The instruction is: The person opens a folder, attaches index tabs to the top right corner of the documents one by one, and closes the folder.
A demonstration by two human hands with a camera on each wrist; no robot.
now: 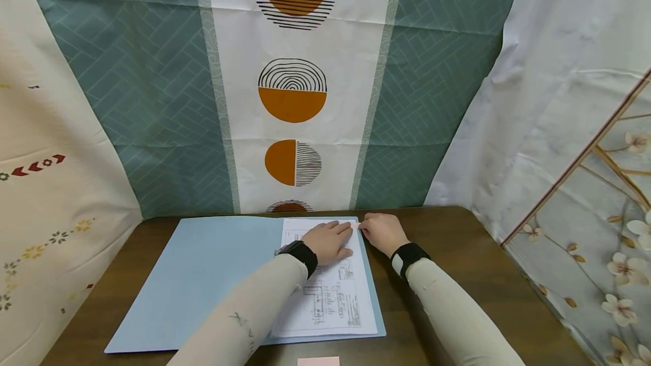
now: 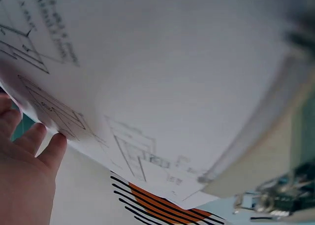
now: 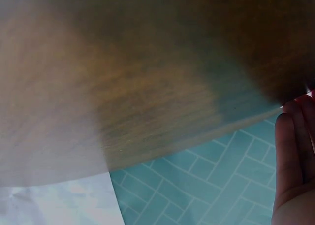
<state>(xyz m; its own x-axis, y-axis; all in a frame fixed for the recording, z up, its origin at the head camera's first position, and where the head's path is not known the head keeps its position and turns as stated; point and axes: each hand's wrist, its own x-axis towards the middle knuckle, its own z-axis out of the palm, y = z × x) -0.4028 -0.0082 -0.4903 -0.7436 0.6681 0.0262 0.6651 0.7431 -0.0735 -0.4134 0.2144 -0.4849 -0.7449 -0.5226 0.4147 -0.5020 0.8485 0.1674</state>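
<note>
A stack of white paper sheets [image 1: 335, 309] printed with technical drawings lies in the right half of an opened light-blue folder [image 1: 203, 275]. My left hand [image 1: 328, 242] rests on the upper part of the sheets, its fingers spread and fairly straight. At the top right corner of the sheets and folder, my right hand [image 1: 382, 231] has its fingers curled in, thumb and fingertips pinching the sheet corner. In the left wrist view, a metal clip [image 2: 268, 203] shows beside the paper; the left forearm covers that area in the head view.
The folder lies on a dark brown wooden table [image 1: 432, 275]. A pink piece [image 1: 318, 361] shows at the near edge of view. Patterned cloth [image 1: 305, 44] hangs behind the table, with a floral cloth [image 1: 574, 202] along the right side.
</note>
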